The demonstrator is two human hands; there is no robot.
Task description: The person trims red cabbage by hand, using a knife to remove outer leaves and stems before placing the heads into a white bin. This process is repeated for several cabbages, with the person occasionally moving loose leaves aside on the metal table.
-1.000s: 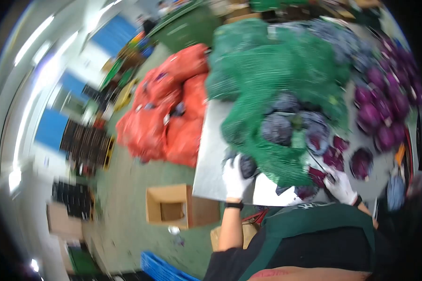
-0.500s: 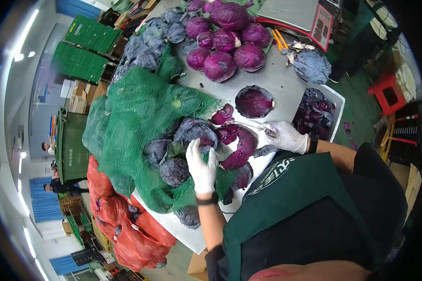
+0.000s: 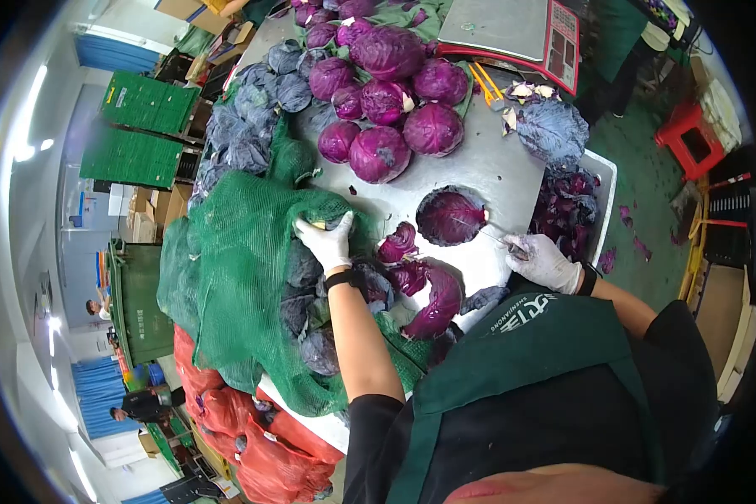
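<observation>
My left hand (image 3: 326, 241), in a white glove, is spread on the green mesh bag (image 3: 248, 252) over a cabbage at the bag's mouth. Darker cabbages (image 3: 318, 350) lie below it, partly under the net. My right hand (image 3: 546, 262), gloved and stained, is closed round the handle of a knife (image 3: 497, 229), its blade pointing left over the table. A hollow outer leaf (image 3: 451, 216) lies just beyond the blade. Loose purple leaves (image 3: 433, 302) are between my hands. Peeled purple cabbages (image 3: 380, 154) are piled farther up the table.
A scale (image 3: 496, 29) stands at the top right, with a yellow cutter (image 3: 487, 84) beside it. A white bin (image 3: 604, 202) of leaf scraps is at the right. Red mesh bags (image 3: 273, 462) sit lower left. A red stool (image 3: 690, 141) and people are farther off.
My left hand has moved up and left, from the dark cabbages to the mesh bag's mouth, and its fingers have spread. The right hand still holds the knife. The view has shifted slightly.
</observation>
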